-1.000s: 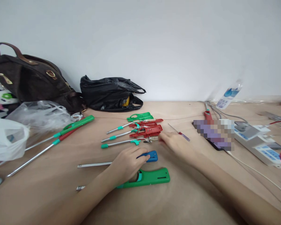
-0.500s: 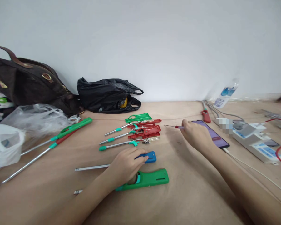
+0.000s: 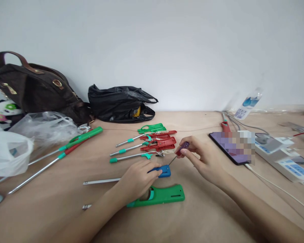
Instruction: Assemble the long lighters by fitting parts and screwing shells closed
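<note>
So your left hand (image 3: 140,177) has its fingers down on the blue lighter (image 3: 164,171), gripping it flat on the table (image 3: 205,216), with its metal tube pointing left. Your right hand (image 3: 201,157) is pinching the screwdriver (image 3: 182,148) by its handle, tilted, tip down at the right end of that blue body. The green lighter (image 3: 167,195) lies just on the near side, partly under your left forearm. Opened-up red casings (image 3: 162,144) sit farther off, and the phone (image 3: 226,146) is over to the right.
</note>
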Action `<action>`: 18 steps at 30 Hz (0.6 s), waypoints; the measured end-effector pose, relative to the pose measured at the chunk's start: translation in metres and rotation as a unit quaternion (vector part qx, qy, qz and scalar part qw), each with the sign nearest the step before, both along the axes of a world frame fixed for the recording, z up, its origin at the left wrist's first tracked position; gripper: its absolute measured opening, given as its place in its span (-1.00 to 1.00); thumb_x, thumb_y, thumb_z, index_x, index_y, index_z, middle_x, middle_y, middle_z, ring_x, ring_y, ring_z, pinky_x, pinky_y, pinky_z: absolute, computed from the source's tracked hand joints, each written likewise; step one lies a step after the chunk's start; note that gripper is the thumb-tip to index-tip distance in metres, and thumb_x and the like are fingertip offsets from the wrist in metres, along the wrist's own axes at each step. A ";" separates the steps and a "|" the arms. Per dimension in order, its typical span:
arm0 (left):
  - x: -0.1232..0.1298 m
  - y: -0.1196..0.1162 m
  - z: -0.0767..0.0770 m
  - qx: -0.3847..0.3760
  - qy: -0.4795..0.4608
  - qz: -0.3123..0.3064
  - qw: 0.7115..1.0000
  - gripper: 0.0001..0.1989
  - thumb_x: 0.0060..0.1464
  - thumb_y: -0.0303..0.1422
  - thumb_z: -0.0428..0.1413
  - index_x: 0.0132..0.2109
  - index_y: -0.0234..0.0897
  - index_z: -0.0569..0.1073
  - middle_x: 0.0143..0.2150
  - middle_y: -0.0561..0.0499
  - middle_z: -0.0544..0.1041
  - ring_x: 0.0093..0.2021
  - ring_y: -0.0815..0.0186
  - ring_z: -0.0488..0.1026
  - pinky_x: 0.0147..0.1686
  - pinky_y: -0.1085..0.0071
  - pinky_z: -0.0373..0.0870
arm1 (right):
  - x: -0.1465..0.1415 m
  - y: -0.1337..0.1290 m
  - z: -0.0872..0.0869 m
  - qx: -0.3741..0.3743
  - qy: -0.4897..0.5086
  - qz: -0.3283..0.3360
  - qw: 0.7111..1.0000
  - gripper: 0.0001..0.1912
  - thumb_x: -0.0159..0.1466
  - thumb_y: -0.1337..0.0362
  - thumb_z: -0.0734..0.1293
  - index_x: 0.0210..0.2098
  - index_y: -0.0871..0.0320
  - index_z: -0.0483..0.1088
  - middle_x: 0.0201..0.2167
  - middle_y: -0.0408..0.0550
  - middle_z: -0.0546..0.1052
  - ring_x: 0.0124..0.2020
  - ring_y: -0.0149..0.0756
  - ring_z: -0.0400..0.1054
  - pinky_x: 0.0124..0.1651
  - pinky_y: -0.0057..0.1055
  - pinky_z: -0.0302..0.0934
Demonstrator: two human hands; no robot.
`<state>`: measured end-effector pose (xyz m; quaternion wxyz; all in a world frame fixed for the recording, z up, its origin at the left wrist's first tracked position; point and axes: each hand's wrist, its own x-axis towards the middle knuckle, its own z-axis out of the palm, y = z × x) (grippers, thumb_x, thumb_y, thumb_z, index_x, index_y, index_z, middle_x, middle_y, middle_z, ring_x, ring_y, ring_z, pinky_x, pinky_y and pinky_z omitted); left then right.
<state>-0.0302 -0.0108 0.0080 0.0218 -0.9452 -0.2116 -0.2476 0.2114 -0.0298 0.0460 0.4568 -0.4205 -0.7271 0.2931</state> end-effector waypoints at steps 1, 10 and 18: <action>0.000 0.000 0.000 -0.001 0.003 0.001 1.000 -0.68 0.32 -0.45 -0.13 -0.20 -0.28 0.52 -0.10 -0.05 0.56 -0.19 0.26 0.48 -0.24 0.37 0.43 | 0.001 0.000 0.000 0.005 -0.008 -0.003 1.000 -0.86 0.36 0.22 0.21 -0.15 0.15 0.28 -0.32 -0.02 0.55 -0.34 -0.30 0.47 -0.25 -0.33 0.33; -0.001 0.000 0.000 0.002 0.003 0.000 1.000 -0.68 0.32 -0.45 -0.13 -0.20 -0.28 0.53 -0.11 -0.05 0.56 -0.20 0.24 0.48 -0.25 0.36 0.43 | 0.002 0.000 0.003 0.019 -0.024 0.008 1.000 -0.88 0.37 0.24 0.20 -0.15 0.14 0.29 -0.31 -0.02 0.55 -0.34 -0.31 0.45 -0.26 -0.34 0.32; 0.000 -0.001 0.002 0.000 0.001 0.002 1.000 -0.69 0.32 -0.45 -0.13 -0.21 -0.28 0.52 -0.12 -0.05 0.56 -0.20 0.26 0.48 -0.25 0.38 0.42 | 0.000 -0.001 0.002 0.019 -0.036 0.006 0.999 -0.87 0.37 0.23 0.20 -0.15 0.14 0.30 -0.33 -0.03 0.55 -0.34 -0.29 0.46 -0.28 -0.36 0.31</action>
